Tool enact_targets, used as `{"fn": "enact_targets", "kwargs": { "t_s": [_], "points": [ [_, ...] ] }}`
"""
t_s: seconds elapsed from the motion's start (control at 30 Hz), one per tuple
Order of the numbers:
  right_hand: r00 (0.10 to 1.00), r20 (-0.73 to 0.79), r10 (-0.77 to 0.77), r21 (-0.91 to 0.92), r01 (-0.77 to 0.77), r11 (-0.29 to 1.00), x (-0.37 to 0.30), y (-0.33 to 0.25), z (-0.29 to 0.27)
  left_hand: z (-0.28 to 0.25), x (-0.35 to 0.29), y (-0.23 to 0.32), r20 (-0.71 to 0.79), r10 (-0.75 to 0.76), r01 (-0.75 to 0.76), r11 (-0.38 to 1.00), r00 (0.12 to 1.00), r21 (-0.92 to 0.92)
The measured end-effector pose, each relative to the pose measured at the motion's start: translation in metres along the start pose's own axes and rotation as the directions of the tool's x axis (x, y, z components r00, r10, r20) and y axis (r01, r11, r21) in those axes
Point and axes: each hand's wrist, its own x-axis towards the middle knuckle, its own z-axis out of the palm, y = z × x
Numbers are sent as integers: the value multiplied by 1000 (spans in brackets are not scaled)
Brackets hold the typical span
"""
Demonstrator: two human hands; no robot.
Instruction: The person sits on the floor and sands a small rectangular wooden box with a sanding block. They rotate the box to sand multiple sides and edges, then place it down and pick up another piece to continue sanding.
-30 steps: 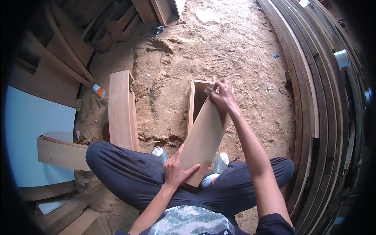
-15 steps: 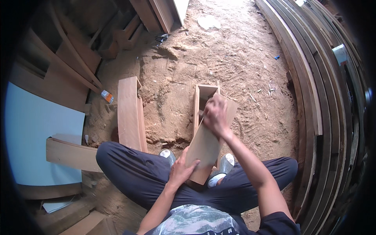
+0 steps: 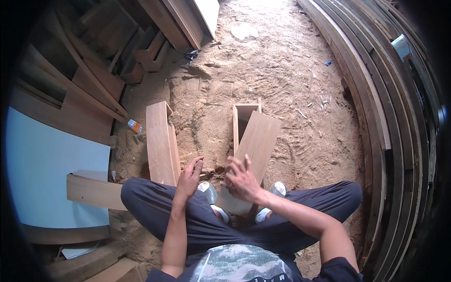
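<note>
Between my feet, a long, narrow wooden drawer-like box point(image 3: 259, 141) rests slantwise on top of another open wooden box point(image 3: 236, 123). My right hand point(image 3: 240, 181) is over the near half of the slanted box, its fingers apart and loosely bent. Whether its fingertips touch the wood is not clear, and the underside of this hand is hidden. My left hand point(image 3: 189, 178) hovers left of the boxes by my left knee, fingers loosely extended and nothing visible in it. Another long wooden box point(image 3: 159, 141) lies just beyond my left knee.
A small orange-and-white packet point(image 3: 135, 126) lies on the sawdust-covered ground point(image 3: 202, 122). Long stacked planks point(image 3: 371, 141) line the right side. To the left are a pale blue panel point(image 3: 51, 169), a curved wooden piece point(image 3: 94, 191) and leaning timber point(image 3: 80, 94).
My left hand has let go of the slanted box and moved left. My right hand has slid from the box's far end toward its near end. The view has shifted slightly.
</note>
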Motion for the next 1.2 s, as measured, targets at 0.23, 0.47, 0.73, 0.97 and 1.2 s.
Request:
{"fn": "enact_targets", "kwargs": {
  "t_s": [0.23, 0.47, 0.73, 0.97, 1.2],
  "points": [
    [926, -255, 277, -41, -296, 954, 21, 47, -1, 42, -9, -14, 114, -34, 48, 991, 993, -122],
    [938, -162, 307, -57, -319, 946, 37, 20, -20, 33, -22, -27, 105, -182, 209, 905, 978, -372],
    [953, 104, -285, 166, 266, 950, -31, -53, -51, 47, -8, -7, -63, 17, -6, 985, 998, 172],
    [697, 694, -180, 345, -103, 933, -32, 17, -149, 104, 8, 1, 525, 458, -694, 405, 717, 595],
    [781, 621, -68, 355, -204, 912, -30, 41, -153, 155, 171, 19, 104, 91, -135, 805, 990, 578]
  ]
}}
